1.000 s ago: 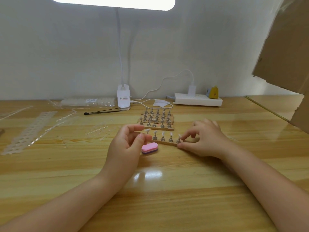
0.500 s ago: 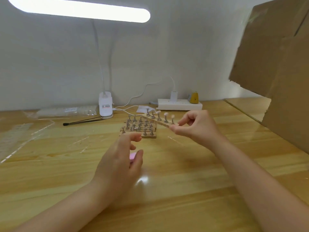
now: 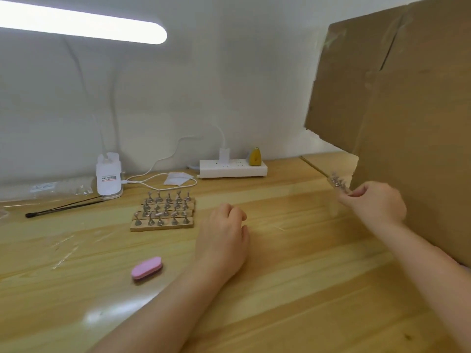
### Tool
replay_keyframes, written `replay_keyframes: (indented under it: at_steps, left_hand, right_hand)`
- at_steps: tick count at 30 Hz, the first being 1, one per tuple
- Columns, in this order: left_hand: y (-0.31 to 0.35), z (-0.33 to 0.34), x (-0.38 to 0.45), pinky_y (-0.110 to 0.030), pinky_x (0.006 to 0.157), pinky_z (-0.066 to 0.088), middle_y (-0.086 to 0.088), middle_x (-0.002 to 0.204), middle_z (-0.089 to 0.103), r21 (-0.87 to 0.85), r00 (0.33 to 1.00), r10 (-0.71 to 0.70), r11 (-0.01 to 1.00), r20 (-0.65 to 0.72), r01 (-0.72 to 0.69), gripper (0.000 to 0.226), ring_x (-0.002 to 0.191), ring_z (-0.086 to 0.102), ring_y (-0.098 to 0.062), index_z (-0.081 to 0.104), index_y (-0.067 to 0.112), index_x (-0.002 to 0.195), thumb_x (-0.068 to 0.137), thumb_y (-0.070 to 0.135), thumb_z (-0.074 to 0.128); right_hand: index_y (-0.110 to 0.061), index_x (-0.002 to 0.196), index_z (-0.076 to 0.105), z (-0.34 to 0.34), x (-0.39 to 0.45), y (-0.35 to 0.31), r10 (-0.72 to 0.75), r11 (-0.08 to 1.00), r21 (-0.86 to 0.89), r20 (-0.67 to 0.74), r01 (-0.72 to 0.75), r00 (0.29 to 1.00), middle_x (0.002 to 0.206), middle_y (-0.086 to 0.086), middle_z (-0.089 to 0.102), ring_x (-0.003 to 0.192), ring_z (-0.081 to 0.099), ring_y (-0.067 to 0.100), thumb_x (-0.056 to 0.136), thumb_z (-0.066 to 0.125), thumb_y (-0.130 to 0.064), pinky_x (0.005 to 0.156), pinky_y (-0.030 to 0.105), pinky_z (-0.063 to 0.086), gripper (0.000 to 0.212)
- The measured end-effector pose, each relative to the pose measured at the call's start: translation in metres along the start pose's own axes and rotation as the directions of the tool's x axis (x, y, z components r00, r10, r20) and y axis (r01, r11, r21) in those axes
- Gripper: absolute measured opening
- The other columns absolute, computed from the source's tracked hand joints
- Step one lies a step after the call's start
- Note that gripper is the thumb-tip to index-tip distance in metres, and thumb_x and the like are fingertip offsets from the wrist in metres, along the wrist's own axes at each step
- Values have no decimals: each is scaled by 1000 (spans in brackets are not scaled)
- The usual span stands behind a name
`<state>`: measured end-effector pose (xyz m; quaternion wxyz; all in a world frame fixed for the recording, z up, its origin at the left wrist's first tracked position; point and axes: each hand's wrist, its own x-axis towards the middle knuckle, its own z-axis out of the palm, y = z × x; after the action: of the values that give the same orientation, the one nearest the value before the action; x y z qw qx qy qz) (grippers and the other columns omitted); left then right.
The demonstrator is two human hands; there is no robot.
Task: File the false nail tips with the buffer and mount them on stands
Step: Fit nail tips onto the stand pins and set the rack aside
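Handling estimate: the narrow wooden strip carrying small metal nail stands (image 3: 338, 184) is judged light and stiff; the wood should not flex, but the upright pegs and any tips on them look small and easy to knock off.
Hold point: the strip is best taken by its bare near end or long edges, clear of the pegs, and kept level.
Right hand: the right hand (image 3: 374, 203) pinches the near end of the strip between curled fingers and thumb, holding it above the wooden table (image 3: 293, 289) at the far right, close to the brown cardboard panel (image 3: 407, 123).
Left hand: the left hand (image 3: 221, 238) lies near the table centre with fingers loosely curled; nothing is visible in it, though whether a tip is hidden under the fingers cannot be told.
Buffer: the pink oval buffer block (image 3: 147, 268) lies flat on the table, just left of the left forearm and apart from both hands; it is judged light, slightly soft and easy to grip by its long sides.
Remaining stands: the grouped wooden strips of metal stands (image 3: 163, 212) sit together mid-table, in front of the white lamp base (image 3: 109, 177) and left of the white power strip (image 3: 233, 168).
Change, strip: half a second earlier the right hand held the strip over the grouped stands; it is now far to the right by the cardboard.
Change, left hand: it previously covered the buffer; the buffer is now exposed to its left.
Change, view: the camera has turned rightward, so more cardboard shows.
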<state>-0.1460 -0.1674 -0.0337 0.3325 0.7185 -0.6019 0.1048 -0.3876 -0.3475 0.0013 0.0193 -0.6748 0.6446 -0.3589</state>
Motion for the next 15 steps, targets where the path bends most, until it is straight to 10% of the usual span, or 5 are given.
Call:
replay_keyframes:
  at_steps: [15]
  left_hand:
    - [-2, 2, 2, -37, 69, 48, -7, 92, 62, -16, 998, 45, 999, -46, -46, 17, 77, 59, -30, 67, 10, 85, 70, 4, 74]
  right_hand:
    - [-11, 65, 63, 56, 44, 19, 86, 954, -296, 116, -48, 990, 65, 7, 61, 64, 57, 27, 83, 63, -58, 49, 25, 36, 51]
